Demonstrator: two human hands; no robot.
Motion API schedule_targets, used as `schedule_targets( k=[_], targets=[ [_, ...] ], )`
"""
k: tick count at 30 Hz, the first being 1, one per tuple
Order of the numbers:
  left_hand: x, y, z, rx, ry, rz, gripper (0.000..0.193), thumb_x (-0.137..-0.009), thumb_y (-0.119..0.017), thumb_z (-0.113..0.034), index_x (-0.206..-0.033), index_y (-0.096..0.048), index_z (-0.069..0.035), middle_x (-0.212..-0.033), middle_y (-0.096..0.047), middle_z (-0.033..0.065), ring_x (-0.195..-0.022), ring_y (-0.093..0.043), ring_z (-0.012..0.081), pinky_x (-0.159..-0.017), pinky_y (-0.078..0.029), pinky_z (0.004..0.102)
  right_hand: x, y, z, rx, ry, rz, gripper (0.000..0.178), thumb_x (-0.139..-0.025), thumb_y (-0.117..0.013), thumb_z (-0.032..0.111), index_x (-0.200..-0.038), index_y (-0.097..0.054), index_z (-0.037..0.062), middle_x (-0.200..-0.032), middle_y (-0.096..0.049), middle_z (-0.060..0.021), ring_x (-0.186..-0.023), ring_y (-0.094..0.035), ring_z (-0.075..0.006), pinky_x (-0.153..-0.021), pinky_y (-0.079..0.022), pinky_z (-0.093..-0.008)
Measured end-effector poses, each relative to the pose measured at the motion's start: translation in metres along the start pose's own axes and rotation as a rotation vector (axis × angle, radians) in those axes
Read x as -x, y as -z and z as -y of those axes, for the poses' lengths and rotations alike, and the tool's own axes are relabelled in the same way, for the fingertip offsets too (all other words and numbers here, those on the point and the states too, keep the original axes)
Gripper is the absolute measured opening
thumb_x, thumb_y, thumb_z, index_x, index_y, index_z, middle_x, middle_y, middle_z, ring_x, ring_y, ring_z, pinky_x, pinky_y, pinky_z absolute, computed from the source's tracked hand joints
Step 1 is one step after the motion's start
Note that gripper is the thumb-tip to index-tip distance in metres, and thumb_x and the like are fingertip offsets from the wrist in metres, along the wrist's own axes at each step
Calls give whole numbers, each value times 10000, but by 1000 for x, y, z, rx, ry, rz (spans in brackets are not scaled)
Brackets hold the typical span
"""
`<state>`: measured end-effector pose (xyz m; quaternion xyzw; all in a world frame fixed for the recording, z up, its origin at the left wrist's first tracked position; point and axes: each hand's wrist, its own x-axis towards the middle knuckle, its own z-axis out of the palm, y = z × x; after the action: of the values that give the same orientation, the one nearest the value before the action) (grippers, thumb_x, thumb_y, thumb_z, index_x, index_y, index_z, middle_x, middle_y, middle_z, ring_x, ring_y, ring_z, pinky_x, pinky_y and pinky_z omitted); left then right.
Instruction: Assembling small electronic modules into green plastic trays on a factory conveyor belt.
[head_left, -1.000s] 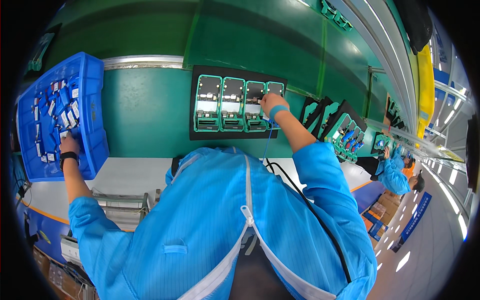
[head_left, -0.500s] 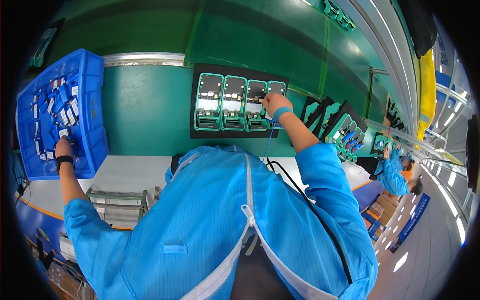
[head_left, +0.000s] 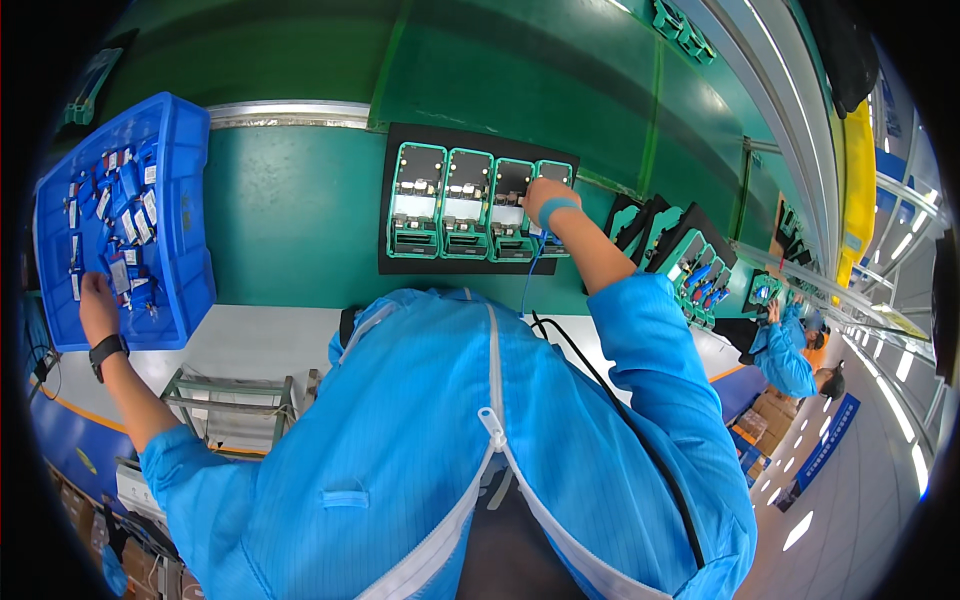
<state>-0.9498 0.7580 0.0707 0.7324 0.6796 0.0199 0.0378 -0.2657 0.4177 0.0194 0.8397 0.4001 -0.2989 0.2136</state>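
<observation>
My left hand [head_left: 99, 312] is inside a blue plastic bin [head_left: 188, 235], low over a pile of blue-wrapped battery packs [head_left: 128, 222] with white labels. Its fingertips point down beside the packs and are partly hidden, so their grip is unclear. My right hand [head_left: 548, 198], with a blue band at the wrist, is closed over the rightmost green-framed device housing [head_left: 553, 172]. Whatever its fingers pinch is hidden beneath them. Three similar housings [head_left: 417, 200] stand in a row to its left, all on a black foam tray [head_left: 400, 266].
A blue cord [head_left: 529, 285] hangs from my right wrist. More housings with blue packs [head_left: 702, 280] lie on dark trays to the right along the green bench [head_left: 290, 215]. Another person in blue [head_left: 785, 350] works farther right. A metal frame [head_left: 230, 400] stands below the bench edge.
My left hand has drawn back and to the left within the bin, away from the pack it was touching. My right hand stays at the rightmost housing, its wrist turned slightly.
</observation>
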Motion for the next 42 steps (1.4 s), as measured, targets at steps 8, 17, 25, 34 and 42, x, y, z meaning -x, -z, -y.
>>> schedule_targets(
  k=[8, 17, 25, 34, 42],
  targets=[
    [44, 90, -86, 262, -57, -198, 272, -951, -496, -224, -1113, -565, -15, -893, -639, 73, -782, -586, 115, -705, -452, 236, 9, 5, 0, -101, 30, 49, 275, -841, -528, 291, -974, -684, 107, -1038, -652, -133, -977, -613, -322, -835, -498, -419],
    [87, 81, -172, 719, -77, 113, 171, -948, -498, -179, -977, -565, -24, -730, -545, 1, -658, -473, 56, -580, -376, 199, 15, -6, -5, -115, 71, -119, 254, -852, -496, 304, -931, -686, 156, -953, -671, -105, -909, -629, -313, -793, -512, -428],
    [122, 57, -225, 803, -114, 235, 120, -935, -503, -136, -920, -561, -31, -689, -533, -11, -601, -445, 46, -537, -352, 199, 24, -2, -6, -138, 110, -104, 246, -851, -498, 304, -916, -684, 158, -947, -669, -108, -906, -627, -307, -784, -510, -425],
    [140, 47, -259, 826, -108, 380, 108, -938, -495, -132, -928, -548, -38, -683, -518, -26, -616, -452, 34, -543, -356, 189, 2, -6, 4, -21, -11, -83, 253, -841, -527, 307, -945, -684, 138, -960, -665, -115, -917, -622, -322, -807, -502, -412],
    [155, 46, -302, 915, -327, 588, 36, -870, -528, 1, -856, -510, -26, -679, -506, -3, -616, -472, 57, -555, -402, 203, -10, -7, -6, -104, -41, -116, 604, -729, -655, 426, -1166, -503, 38, -1069, -628, -188, -992, -610, -355, -863, -491, -433]
  ],
)
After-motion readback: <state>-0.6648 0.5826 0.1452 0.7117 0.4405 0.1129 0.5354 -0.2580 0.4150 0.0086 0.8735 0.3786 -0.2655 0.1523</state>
